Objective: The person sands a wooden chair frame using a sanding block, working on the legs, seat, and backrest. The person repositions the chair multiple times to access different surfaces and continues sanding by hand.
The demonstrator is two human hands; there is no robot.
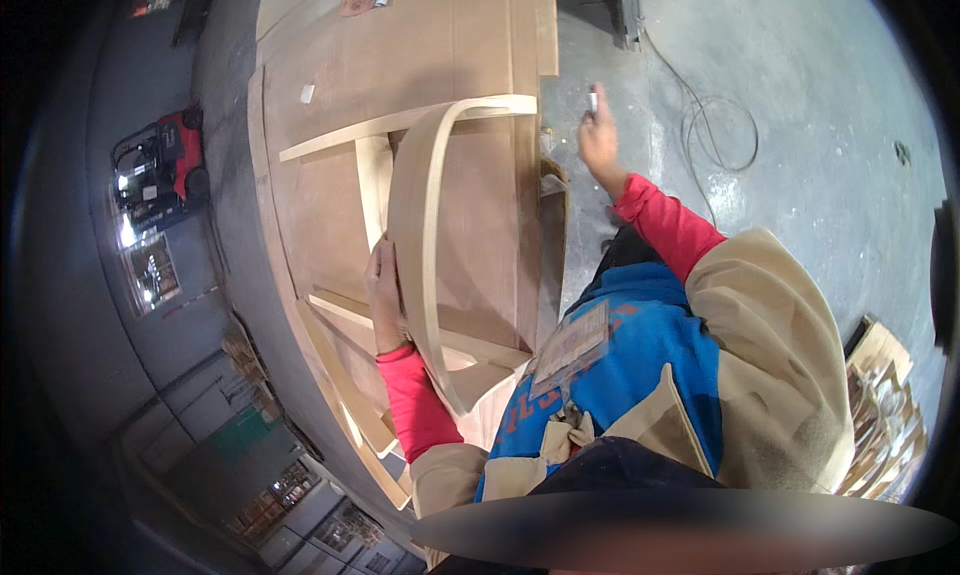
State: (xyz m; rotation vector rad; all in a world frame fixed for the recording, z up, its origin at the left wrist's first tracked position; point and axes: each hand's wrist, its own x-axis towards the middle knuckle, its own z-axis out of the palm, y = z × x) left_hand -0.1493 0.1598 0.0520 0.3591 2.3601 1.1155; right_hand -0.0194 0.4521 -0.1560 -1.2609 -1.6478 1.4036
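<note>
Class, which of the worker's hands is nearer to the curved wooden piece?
Left. The left hand is against the outer face of the curved wooden piece; the right hand is away from it, out over the grey floor.

Left head fisheye, facing down, near wooden frame (410, 215)
</note>
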